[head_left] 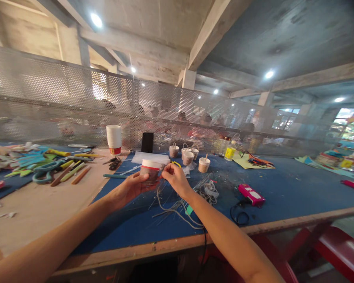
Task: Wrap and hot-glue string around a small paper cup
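The cup [149, 171], a small paper one with a pale rim band and a darker wrapped body, is held above the blue mat [283, 188] near the middle of the table, upright or close to it, its long axis running roughly vertical. Your left hand [131, 188] cradles it from the left and beneath, fingers curled about the lower wall and thumb up the near side; that grip is closed on the cup. Your right hand [174, 177] sits just beside the cup on its right, fingertips pinched together at the upper edge; whether they hold a strand or press the wrap cannot be told from this view. The cup therefore lies directly left of your right fingers and touching or nearly touching them, with the left hand bearing its weight. Below the hands a loose bundle of grey cord [177, 208] trails across the mat toward the table edge. Beyond the hands stand several finished small cups with handles [187, 154], a stack of white cups [113, 139], a dark phone [147, 142] standing upright, and a jar with a yellow label [229, 151]. A pink tool [251, 194] lies to the right; scissors [45, 170] and coloured sticks lie well to the left.
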### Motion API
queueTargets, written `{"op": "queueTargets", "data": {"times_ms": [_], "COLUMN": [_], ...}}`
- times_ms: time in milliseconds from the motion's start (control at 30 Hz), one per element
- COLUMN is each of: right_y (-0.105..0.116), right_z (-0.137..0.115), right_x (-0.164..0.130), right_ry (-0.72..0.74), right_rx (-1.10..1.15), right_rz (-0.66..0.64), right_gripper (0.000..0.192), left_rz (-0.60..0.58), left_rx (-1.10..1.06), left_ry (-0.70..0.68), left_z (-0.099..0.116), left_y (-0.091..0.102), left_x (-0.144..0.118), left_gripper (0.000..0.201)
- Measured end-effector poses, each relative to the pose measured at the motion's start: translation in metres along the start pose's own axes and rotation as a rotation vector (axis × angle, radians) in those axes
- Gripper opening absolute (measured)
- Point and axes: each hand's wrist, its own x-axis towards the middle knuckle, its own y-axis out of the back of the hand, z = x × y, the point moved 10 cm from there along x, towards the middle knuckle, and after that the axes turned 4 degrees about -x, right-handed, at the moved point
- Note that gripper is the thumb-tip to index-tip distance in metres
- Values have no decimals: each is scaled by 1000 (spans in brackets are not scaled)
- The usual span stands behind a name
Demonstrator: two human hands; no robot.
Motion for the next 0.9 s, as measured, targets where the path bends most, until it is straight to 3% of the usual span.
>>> {"op": "queueTargets", "data": {"times_ms": [900], "right_y": [-3], "right_z": [10], "right_x": [3], "right_ry": [-39], "right_rx": [2], "right_rz": [-6], "right_gripper": [5], "left_rz": [-75], "left_rx": [-5], "left_ry": [17], "left_z": [-5], "left_y": [1], "left_x": [4], "left_gripper": [35]}}
